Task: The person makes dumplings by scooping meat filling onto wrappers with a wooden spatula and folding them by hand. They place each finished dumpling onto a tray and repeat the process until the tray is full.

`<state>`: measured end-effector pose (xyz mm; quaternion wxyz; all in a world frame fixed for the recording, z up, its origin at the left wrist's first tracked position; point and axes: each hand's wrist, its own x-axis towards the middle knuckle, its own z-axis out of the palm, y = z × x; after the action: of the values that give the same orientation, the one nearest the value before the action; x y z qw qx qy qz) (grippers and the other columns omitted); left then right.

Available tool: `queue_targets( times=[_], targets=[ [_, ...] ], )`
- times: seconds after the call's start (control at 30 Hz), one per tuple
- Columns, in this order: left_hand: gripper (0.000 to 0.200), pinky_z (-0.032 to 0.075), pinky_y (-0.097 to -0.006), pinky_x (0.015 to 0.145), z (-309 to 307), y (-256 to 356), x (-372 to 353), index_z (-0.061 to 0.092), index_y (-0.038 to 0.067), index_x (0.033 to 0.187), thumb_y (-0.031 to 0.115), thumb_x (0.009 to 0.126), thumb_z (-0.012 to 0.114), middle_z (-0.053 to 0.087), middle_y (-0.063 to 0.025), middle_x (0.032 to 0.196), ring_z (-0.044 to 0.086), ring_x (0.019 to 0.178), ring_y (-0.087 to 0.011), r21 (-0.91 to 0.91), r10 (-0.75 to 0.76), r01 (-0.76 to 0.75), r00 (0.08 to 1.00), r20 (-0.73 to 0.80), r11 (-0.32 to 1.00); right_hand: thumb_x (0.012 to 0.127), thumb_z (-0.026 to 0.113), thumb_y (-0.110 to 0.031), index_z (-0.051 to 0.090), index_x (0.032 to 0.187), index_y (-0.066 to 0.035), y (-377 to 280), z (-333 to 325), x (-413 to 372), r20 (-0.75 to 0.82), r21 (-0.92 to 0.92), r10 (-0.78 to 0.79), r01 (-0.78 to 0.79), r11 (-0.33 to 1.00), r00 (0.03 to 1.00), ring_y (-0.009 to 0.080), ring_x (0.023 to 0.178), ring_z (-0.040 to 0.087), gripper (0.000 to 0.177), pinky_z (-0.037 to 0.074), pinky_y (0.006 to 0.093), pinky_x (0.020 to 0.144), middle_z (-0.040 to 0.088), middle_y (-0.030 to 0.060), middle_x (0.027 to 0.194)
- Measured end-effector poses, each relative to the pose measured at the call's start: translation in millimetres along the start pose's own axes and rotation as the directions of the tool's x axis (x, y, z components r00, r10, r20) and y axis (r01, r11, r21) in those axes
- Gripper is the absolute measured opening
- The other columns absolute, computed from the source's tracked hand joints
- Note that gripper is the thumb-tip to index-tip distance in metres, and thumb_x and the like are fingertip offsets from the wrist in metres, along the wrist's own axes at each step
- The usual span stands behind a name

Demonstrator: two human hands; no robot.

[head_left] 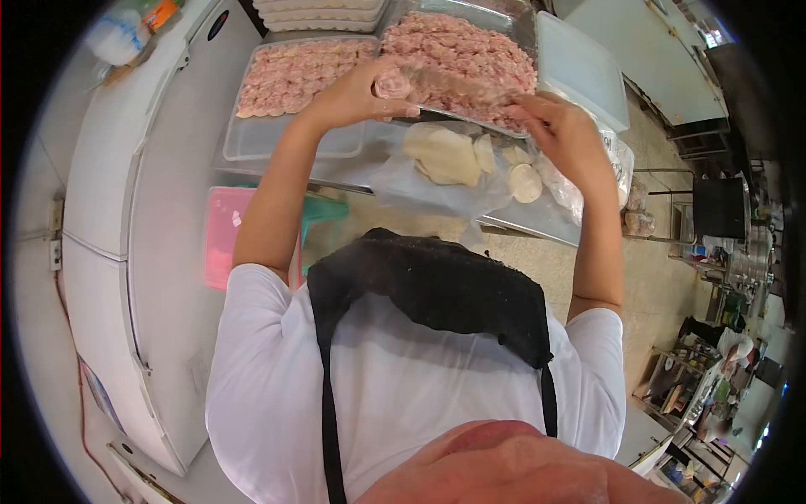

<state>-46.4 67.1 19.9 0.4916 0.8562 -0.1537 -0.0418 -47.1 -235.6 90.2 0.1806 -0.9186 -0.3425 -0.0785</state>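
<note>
My left hand (pixel 354 94) is curled around a meat-filled dumpling (pixel 391 83), held between thumb and fingers at the near left corner of the metal tray (pixel 478 123). That tray is heaped with pink minced meat (pixel 457 46). In my right hand (pixel 569 134) is the end of a flat spatula (pixel 457 84), blurred, its blade reaching left across the meat toward the dumpling. Pale dumpling wrappers (pixel 441 153) lie on a plastic sheet in front of the tray, with a round wrapper (pixel 525 183) under my right wrist. Rows of filled dumplings (pixel 294 76) sit left of the meat.
The dumplings rest in a translucent plastic tray (pixel 294 144). Stacked white trays (pixel 319 15) stand behind it, and a translucent lid (pixel 581 63) lies right of the meat. A white fridge (pixel 180 193) borders the left; a pink container (pixel 227 231) sits below the table edge.
</note>
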Motion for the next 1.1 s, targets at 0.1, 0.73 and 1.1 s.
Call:
queue_targets(
  times=[0.1, 0.73, 1.1],
  targets=[
    [0.056, 0.051, -0.0245, 0.055, -14.5, -0.7, -28.3, 0.059, 0.001, 0.111, 0.031, 0.07, 0.082, 0.061, -0.0066, 0.101, 0.063, 0.079, -0.0136, -0.014, 0.195, -0.197, 0.977, -0.08, 0.98, 0.09, 0.058, -0.022, 0.064, 0.107, -0.004, -39.8, 14.5, 4.2, 0.043, 0.105, -0.046, 0.041, 0.994, 0.998, 0.0325, 0.087, 0.061, 0.026, 0.048, 0.0379, 0.075, 0.064, 0.0152, 0.094],
    [0.06, 0.046, -0.0445, 0.086, 31.4, -159.4, -40.0, 0.049, 0.0, 0.124, 0.024, 0.073, 0.07, 0.058, -0.0243, 0.112, 0.056, 0.104, -0.0388, 0.322, -0.076, 0.127, 0.983, -0.168, 0.938, 0.094, 0.056, -0.021, 0.06, 0.121, -0.005, -42.6, 88.8, -179.3, 0.111, 0.729, 0.842, -0.619, 0.292, 0.528, -0.0007, 0.053, 0.034, 0.032, 0.026, 0.0156, 0.046, 0.041, -0.0097, 0.065],
    [0.067, 0.048, -0.044, 0.086, 41.2, -162.5, -30.5, 0.039, 0.0, 0.133, 0.015, 0.075, 0.068, 0.058, -0.0232, 0.117, 0.058, 0.102, -0.0392, 0.307, -0.09, 0.185, 0.95, -0.298, 0.934, 0.096, 0.053, -0.024, 0.059, 0.123, -0.005, -18.2, 98.7, -176.3, 0.104, 0.738, 0.808, -0.59, 0.329, 0.58, -0.0004, 0.054, 0.033, 0.033, 0.025, 0.0159, 0.047, 0.039, -0.0092, 0.065]
  ],
)
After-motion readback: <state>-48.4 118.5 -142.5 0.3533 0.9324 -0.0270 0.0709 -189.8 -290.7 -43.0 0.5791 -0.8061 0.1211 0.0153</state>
